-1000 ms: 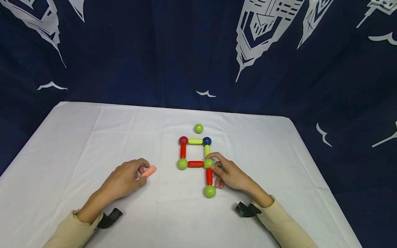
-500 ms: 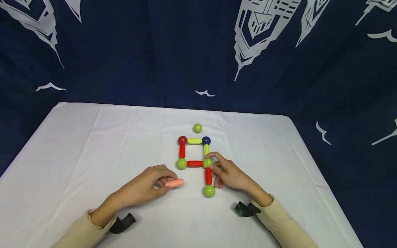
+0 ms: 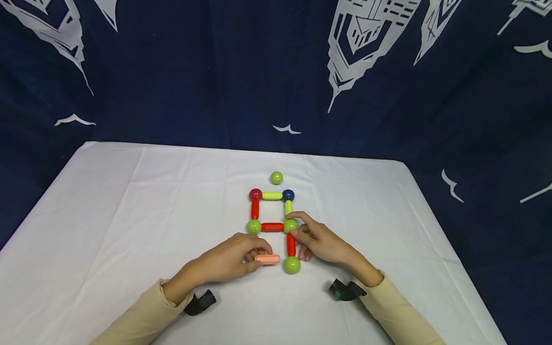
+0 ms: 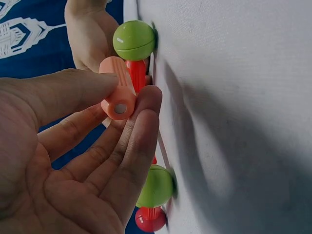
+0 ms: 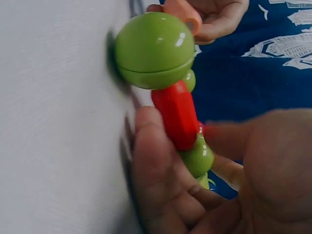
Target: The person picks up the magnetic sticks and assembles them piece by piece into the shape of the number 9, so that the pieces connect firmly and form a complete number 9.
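A flat figure of rods and balls lies on the white table: a square with a red ball, a blue ball and two green balls, one at the lower left corner. From the lower right corner's green ball a red rod runs down to another green ball. My right hand grips this red rod at its joint. My left hand pinches a salmon rod, level and pointing at the end ball; I cannot tell whether they touch.
One loose green ball sits just beyond the square. A dark blue backdrop with white prints hangs behind the table's far edge. White cloth stretches to both sides of the figure.
My left hand has carried the salmon rod rightward across the table, from well left of the figure to just beside the lowest green ball. The right hand has kept its hold.
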`<state>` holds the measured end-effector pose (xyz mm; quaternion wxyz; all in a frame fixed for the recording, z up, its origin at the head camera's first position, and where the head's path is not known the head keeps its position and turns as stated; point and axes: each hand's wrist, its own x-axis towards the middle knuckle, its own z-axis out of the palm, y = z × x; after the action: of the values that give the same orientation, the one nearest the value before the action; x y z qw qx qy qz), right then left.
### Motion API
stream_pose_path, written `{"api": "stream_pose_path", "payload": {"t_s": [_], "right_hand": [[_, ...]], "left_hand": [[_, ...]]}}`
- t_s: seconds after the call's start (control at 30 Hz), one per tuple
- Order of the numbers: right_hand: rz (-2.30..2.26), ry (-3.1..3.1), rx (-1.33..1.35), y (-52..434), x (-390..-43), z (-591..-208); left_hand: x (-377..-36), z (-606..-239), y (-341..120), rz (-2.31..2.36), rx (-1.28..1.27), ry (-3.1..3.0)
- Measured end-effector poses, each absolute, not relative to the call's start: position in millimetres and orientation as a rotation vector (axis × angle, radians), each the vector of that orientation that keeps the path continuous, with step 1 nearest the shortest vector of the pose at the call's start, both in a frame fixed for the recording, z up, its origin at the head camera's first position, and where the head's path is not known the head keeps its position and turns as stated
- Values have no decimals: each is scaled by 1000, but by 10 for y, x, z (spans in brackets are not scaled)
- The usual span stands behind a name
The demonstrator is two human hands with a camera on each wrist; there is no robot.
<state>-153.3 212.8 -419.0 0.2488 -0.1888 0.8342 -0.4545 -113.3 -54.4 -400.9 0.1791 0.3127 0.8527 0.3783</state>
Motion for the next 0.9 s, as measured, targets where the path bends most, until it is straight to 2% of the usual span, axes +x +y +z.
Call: {"api": "stream_pose_path", "payload": {"t_s": [0.7, 0.9], "right_hand": [[-978, 2153, -763, 2186, -1444, -4045], [-981, 2131, -764, 2173, -1395, -4022]], "left_hand": [[-1106, -4198, -459, 1171, 959, 2325], [-1113, -4202, -441, 1168, 969, 2320]]}}
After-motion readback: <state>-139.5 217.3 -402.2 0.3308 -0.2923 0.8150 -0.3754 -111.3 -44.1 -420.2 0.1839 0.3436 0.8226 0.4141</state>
